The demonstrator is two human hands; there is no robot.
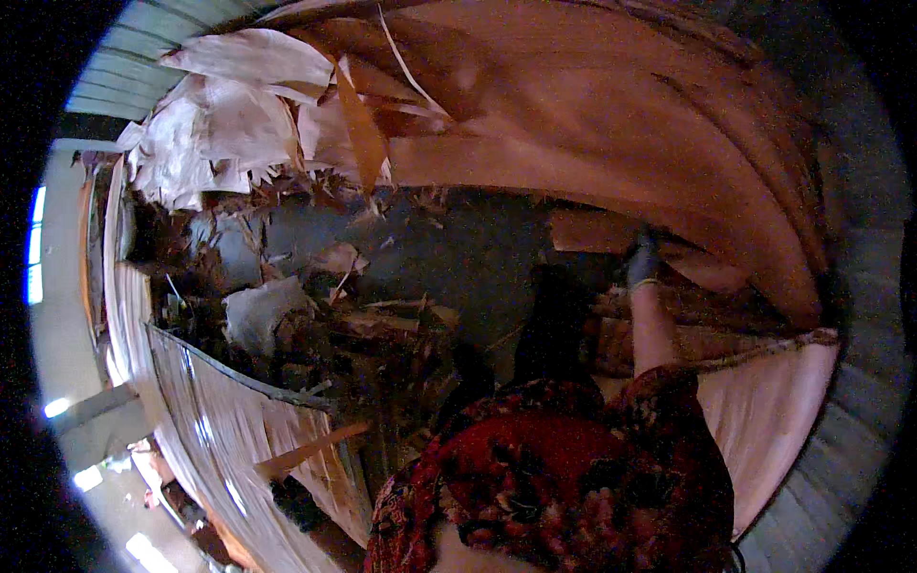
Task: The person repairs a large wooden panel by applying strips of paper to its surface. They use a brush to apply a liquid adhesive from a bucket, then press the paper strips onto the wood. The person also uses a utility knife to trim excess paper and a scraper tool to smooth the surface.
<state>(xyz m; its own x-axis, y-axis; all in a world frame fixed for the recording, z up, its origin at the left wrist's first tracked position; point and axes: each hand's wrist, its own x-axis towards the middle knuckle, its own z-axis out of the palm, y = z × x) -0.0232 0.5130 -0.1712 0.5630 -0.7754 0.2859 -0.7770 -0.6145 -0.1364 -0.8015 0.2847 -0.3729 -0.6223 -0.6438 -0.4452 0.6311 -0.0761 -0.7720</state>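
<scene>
My right hand (643,260), in a grey glove, reaches forward to the right end of a short brown piece of wood veneer (590,232). Its fingers appear closed at that end, below the overhanging edge of a large reddish-brown veneer sheet (573,105). At the lower left is my left hand (297,504) in a dark glove, low beside my body. A narrow orange-brown veneer strip (313,451) lies right against it, on its upper side. The left fingers are too dark to make out, so whether they grip the strip is unclear.
Torn pale veneer sheets (215,129) are heaped at the far left. Scraps and splinters (382,325) litter the dark floor (449,244) by my feet. Veneer stacks (239,411) stand at the near left, and another pale stack (774,411) rises on the right.
</scene>
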